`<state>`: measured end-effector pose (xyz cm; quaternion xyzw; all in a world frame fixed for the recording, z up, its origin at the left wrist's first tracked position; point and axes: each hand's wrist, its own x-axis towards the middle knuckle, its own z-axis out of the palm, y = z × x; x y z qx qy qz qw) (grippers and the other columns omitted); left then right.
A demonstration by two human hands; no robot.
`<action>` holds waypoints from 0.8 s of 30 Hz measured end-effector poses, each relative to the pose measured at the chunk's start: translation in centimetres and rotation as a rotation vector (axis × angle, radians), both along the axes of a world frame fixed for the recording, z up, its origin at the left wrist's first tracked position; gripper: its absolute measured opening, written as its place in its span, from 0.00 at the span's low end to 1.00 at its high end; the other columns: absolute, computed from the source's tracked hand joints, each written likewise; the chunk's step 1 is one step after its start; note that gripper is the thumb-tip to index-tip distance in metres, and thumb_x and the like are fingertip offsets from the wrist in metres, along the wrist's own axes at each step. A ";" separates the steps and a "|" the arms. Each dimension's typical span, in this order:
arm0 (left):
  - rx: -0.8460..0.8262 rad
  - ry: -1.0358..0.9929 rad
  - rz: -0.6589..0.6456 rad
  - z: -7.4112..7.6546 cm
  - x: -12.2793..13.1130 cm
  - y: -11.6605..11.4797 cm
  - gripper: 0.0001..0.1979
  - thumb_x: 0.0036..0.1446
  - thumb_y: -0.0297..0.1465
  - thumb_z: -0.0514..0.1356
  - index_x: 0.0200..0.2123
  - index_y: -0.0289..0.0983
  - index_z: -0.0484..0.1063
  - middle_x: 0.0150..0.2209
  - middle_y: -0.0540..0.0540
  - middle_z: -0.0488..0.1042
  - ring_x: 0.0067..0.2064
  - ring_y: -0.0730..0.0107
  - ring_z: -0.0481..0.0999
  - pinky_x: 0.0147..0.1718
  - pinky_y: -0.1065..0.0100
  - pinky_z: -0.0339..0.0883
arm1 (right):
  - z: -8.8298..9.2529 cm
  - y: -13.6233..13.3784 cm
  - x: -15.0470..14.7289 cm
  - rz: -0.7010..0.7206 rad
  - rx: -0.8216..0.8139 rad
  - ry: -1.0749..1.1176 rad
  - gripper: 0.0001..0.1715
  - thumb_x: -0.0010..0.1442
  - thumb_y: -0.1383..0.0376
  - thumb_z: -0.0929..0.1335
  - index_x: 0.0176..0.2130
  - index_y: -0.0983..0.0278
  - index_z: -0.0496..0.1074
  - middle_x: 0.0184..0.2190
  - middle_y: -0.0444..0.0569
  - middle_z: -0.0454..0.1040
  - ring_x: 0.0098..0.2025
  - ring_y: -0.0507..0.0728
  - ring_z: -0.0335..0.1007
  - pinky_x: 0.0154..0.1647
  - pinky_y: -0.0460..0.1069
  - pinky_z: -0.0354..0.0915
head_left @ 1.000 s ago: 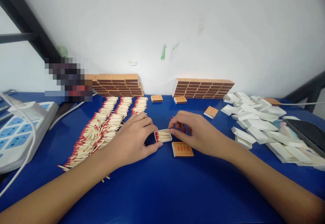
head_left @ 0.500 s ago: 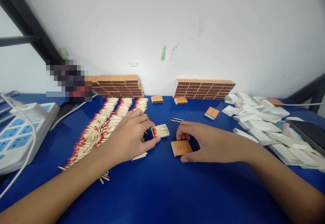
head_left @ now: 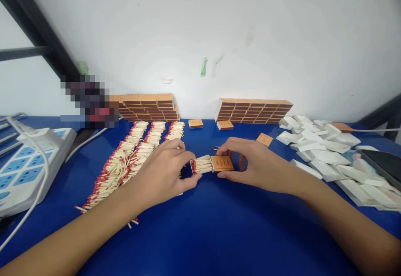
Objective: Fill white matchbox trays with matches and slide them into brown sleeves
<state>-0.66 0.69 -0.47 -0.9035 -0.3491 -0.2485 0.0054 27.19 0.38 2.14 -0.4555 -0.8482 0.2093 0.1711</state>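
The match-filled tray (head_left: 206, 171) sits mid-view, pinched by my left hand (head_left: 171, 163); touching it at three o'clock, the orange sleeve (head_left: 223, 163) is gripped in my right hand (head_left: 252, 159). I see loose matches (head_left: 120, 159) at nine o'clock, white trays (head_left: 324, 145) farther out at three.

Makeshift indoor workspace, blue table (head_left: 200, 234), marked white wall (head_left: 194, 25), stacked matchboxes (head_left: 253, 112), heaped matches (head_left: 119, 163), power strip (head_left: 26, 175)

Matchbox sleeve (head_left: 222, 163): on its top, at your right fingers (head_left: 234, 144), you read red characters 安全火; the fourth is unclear.
Loose boxes (head_left: 196, 124): beyond your fingertips, red print too small for you to read.
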 end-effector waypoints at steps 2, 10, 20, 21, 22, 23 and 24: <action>0.008 0.003 0.016 0.0 0.0 -0.1 0.14 0.63 0.38 0.67 0.45 0.35 0.83 0.38 0.40 0.78 0.46 0.53 0.78 0.45 0.55 0.74 | 0.0 -0.1 0.0 0.008 0.007 0.021 0.17 0.62 0.52 0.76 0.47 0.56 0.77 0.46 0.46 0.79 0.42 0.58 0.75 0.40 0.53 0.70; 0.001 -0.009 -0.015 0.0 0.0 0.3 0.14 0.63 0.36 0.68 0.47 0.33 0.83 0.36 0.42 0.77 0.42 0.56 0.79 0.41 0.58 0.74 | -0.8 0.3 0.2 0.003 0.031 0.097 0.18 0.63 0.52 0.77 0.49 0.57 0.78 0.47 0.47 0.78 0.42 0.57 0.76 0.42 0.54 0.72; -0.102 0.004 -0.009 0.3 -0.2 0.5 0.19 0.61 0.41 0.72 0.50 0.36 0.83 0.39 0.41 0.78 0.43 0.58 0.79 0.42 0.59 0.73 | -1.2 0.3 -0.3 0.012 0.073 0.125 0.20 0.63 0.51 0.76 0.51 0.57 0.79 0.48 0.50 0.79 0.43 0.58 0.76 0.43 0.54 0.73; -0.120 -0.010 -0.009 0.4 -0.2 0.5 0.19 0.61 0.42 0.72 0.50 0.36 0.83 0.40 0.41 0.78 0.43 0.58 0.79 0.43 0.59 0.73 | -1.2 0.3 -0.3 0.010 0.071 0.131 0.20 0.63 0.50 0.76 0.50 0.57 0.79 0.48 0.50 0.79 0.43 0.58 0.76 0.43 0.55 0.73; -0.142 -0.033 -0.008 0.5 -0.2 0.5 0.19 0.61 0.42 0.72 0.50 0.37 0.82 0.40 0.42 0.79 0.44 0.58 0.78 0.44 0.59 0.73 | -1.2 0.3 -0.3 0.005 0.068 0.138 0.20 0.63 0.50 0.76 0.50 0.57 0.79 0.48 0.50 0.79 0.43 0.59 0.76 0.43 0.55 0.74; -0.170 -0.063 -0.006 0.6 -0.2 0.5 0.19 0.61 0.43 0.71 0.51 0.38 0.82 0.41 0.43 0.79 0.45 0.58 0.78 0.44 0.58 0.72 | -1.2 0.3 -0.3 0.000 0.064 0.148 0.21 0.63 0.50 0.76 0.50 0.57 0.79 0.48 0.50 0.79 0.43 0.59 0.76 0.43 0.55 0.74; -0.202 -0.097 -0.002 0.8 -0.1 0.4 0.19 0.62 0.43 0.71 0.51 0.39 0.81 0.42 0.44 0.80 0.45 0.58 0.78 0.45 0.58 0.72 | -1.2 0.3 -0.3 -0.005 0.062 0.159 0.21 0.63 0.50 0.76 0.50 0.57 0.79 0.48 0.50 0.79 0.43 0.59 0.76 0.42 0.54 0.74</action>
